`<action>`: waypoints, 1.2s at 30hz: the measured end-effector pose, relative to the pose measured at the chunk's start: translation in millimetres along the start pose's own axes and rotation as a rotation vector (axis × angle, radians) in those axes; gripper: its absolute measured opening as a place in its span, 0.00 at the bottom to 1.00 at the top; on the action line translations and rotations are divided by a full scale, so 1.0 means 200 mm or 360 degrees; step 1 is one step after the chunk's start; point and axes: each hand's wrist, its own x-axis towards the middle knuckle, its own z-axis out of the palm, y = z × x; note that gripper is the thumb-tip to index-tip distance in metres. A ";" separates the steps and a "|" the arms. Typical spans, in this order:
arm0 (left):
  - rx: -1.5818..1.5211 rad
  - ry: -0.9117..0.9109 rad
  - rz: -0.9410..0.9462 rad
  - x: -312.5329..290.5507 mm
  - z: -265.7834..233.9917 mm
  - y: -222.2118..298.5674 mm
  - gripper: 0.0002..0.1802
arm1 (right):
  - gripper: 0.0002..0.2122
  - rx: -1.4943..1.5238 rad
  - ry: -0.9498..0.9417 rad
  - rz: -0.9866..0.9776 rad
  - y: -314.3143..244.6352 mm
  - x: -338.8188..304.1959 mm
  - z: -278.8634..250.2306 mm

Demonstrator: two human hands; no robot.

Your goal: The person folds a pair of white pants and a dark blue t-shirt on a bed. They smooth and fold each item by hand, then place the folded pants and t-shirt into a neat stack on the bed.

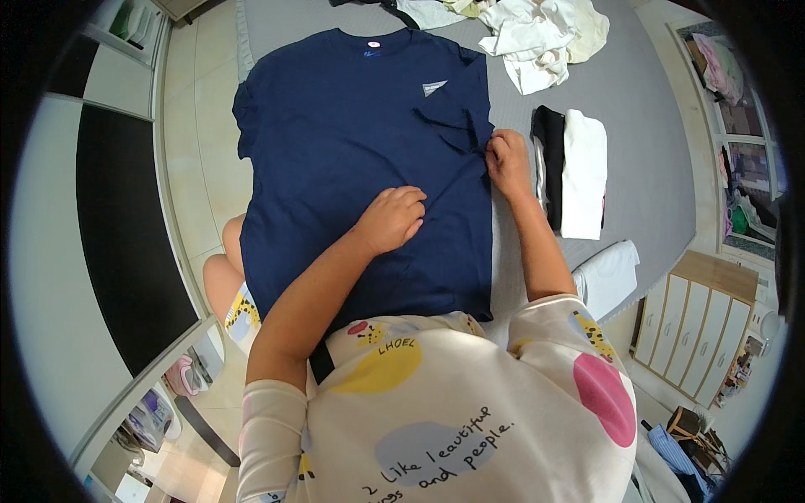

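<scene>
A navy T-shirt (335, 142) lies spread in front of me, collar at the far end, with a small light triangular patch on its chest. Its right sleeve is bunched in folds on the body of the shirt. At the shirt's right edge, just below that sleeve, my right hand (508, 163) pinches the fabric between thumb and curled fingers. Over the middle of the shirt is my left hand (392, 220), palm down, its fingers loosely bent and the thumb apart, gripping nothing. Whether its fingertips touch the cloth, I cannot tell.
The shirt lies on a grey-covered bed (650, 168). Right of it are folded black (550, 159) and white garments (584, 172), with a pale folded garment (608, 272) nearer. A crumpled white clothes pile (537, 38) sits at the back. A drawer cabinet (692, 327) stands at right.
</scene>
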 end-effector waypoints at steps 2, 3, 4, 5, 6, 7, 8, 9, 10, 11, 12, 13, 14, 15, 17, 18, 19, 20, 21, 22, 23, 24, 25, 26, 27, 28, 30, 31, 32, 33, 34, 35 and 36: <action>0.0002 -0.0029 -0.0016 0.00 0.00 0.00 0.07 | 0.07 -0.0141 -0.0095 -0.0127 0.01 -0.02 -0.04; 0.0002 -0.0043 -0.0024 0.01 0.00 0.00 0.07 | 0.07 -0.0211 -0.0142 -0.0191 0.01 -0.03 -0.06; -0.0011 -0.0065 -0.0033 0.01 0.00 0.00 0.08 | 0.06 -0.0264 -0.0191 -0.0199 0.00 -0.03 -0.08; -0.0024 -0.0085 -0.0043 0.01 -0.01 -0.01 0.08 | 0.06 -0.0244 -0.0282 -0.0188 0.00 -0.02 -0.10; -0.0036 -0.0105 -0.0054 0.01 -0.01 -0.01 0.09 | 0.06 -0.0224 -0.0373 -0.0178 -0.01 0.00 -0.13; -0.0082 -0.0115 -0.0142 0.03 -0.02 0.00 0.09 | 0.06 -0.0206 -0.0463 -0.0169 -0.01 0.03 -0.15; -0.0127 -0.0123 -0.0232 0.04 -0.04 0.02 0.09 | 0.07 -0.0171 -0.0513 0.0022 -0.01 0.06 -0.15; -0.0172 -0.0129 -0.0325 0.05 -0.05 0.03 0.09 | 0.07 -0.0134 -0.0562 0.0210 0.00 0.10 -0.15; -0.0265 -0.0014 -0.0407 0.07 -0.05 0.02 0.09 | 0.08 -0.0097 -0.0610 0.0402 0.02 0.13 -0.15; -0.0363 0.0100 -0.0490 0.09 -0.05 0.02 0.09 | 0.09 -0.0087 -0.0482 0.0379 0.06 0.17 -0.13; -0.0461 0.0215 -0.0574 0.11 -0.04 0.01 0.09 | 0.11 -0.0075 -0.0356 0.0355 0.14 0.23 -0.10; -0.0674 0.0227 -0.0748 0.13 -0.05 0.00 0.11 | 0.12 -0.0062 -0.0230 0.0332 0.20 0.30 -0.06; -0.0884 0.0246 -0.0927 0.16 -0.05 -0.02 0.12 | 0.16 -0.0097 -0.0218 0.0312 0.24 0.39 -0.03; -0.1099 0.0263 -0.1104 0.20 -0.05 -0.04 0.13 | 0.20 -0.0135 -0.0207 0.0294 0.29 0.47 0.00; -0.1568 0.0377 -0.1349 0.27 0.00 -0.13 0.19 | 0.24 -0.0113 -0.0281 0.0161 0.42 0.63 0.10; -0.1709 0.0363 -0.1571 0.34 -0.05 -0.11 0.21 | 0.26 -0.0110 -0.0320 0.0101 0.48 0.69 0.13; -0.1846 0.0355 -0.1799 0.40 -0.07 -0.10 0.23 | 0.26 -0.0144 -0.0378 0.0022 0.53 0.73 0.18; -0.1890 0.0324 -0.1855 0.44 -0.06 -0.12 0.28 | 0.27 -0.0172 -0.0436 -0.0065 0.56 0.78 0.23; -0.1915 0.0306 -0.1904 0.49 -0.05 -0.14 0.29 | 0.28 -0.0201 -0.0493 -0.0153 0.58 0.81 0.27; -0.1940 0.0302 -0.1959 0.52 -0.04 -0.16 0.30 | 0.23 -0.0235 -0.0726 -0.0256 0.57 0.87 0.27; -0.1963 0.0298 -0.2015 0.56 -0.03 -0.18 0.31 | 0.22 -0.0326 -0.0933 -0.0295 0.55 0.91 0.27; -0.1931 0.0318 -0.2076 0.61 -0.01 -0.19 0.31 | 0.20 -0.0421 -0.1139 -0.0336 0.53 0.94 0.25; -0.1899 0.0318 -0.2129 0.66 0.01 -0.20 0.31 | 0.18 -0.0527 -0.1339 -0.0361 0.52 0.97 0.23; -0.1864 0.0317 -0.2181 0.69 0.02 -0.21 0.30 | 0.16 -0.0539 -0.1500 -0.0440 0.55 1.02 0.23; -0.1806 0.0367 -0.2187 0.72 0.05 -0.24 0.28 | 0.16 -0.0483 -0.1558 -0.0276 0.58 1.05 0.24; -0.1750 0.0406 -0.2192 0.74 0.10 -0.27 0.27 | 0.15 -0.0428 -0.1615 -0.0102 0.61 1.06 0.25; -0.1573 0.0501 -0.2189 0.77 0.12 -0.29 0.17 | 0.16 -0.0508 -0.1688 0.0017 0.73 1.07 0.28; -0.1450 0.0465 -0.2073 0.76 0.13 -0.32 0.12 | 0.17 -0.0438 -0.1648 -0.0065 0.77 1.08 0.30; -0.1287 0.0587 -0.1959 0.75 0.13 -0.33 0.12 | 0.18 -0.0551 -0.1676 -0.0077 0.78 1.10 0.32; -0.1126 0.0702 -0.1839 0.74 0.12 -0.33 0.11 | 0.18 -0.0666 -0.1705 -0.0089 0.77 1.11 0.35; -0.1100 0.0814 -0.1847 0.74 0.10 -0.34 0.11 | 0.17 -0.0702 -0.1724 0.0145 0.68 1.12 0.34; -0.1079 0.0918 -0.1843 0.75 0.09 -0.35 0.10 | 0.16 -0.0796 -0.1649 0.0202 0.67 1.10 0.36; -0.1181 0.0967 -0.1905 0.76 0.08 -0.35 0.09 | 0.16 -0.0891 -0.1574 0.0258 0.66 1.08 0.38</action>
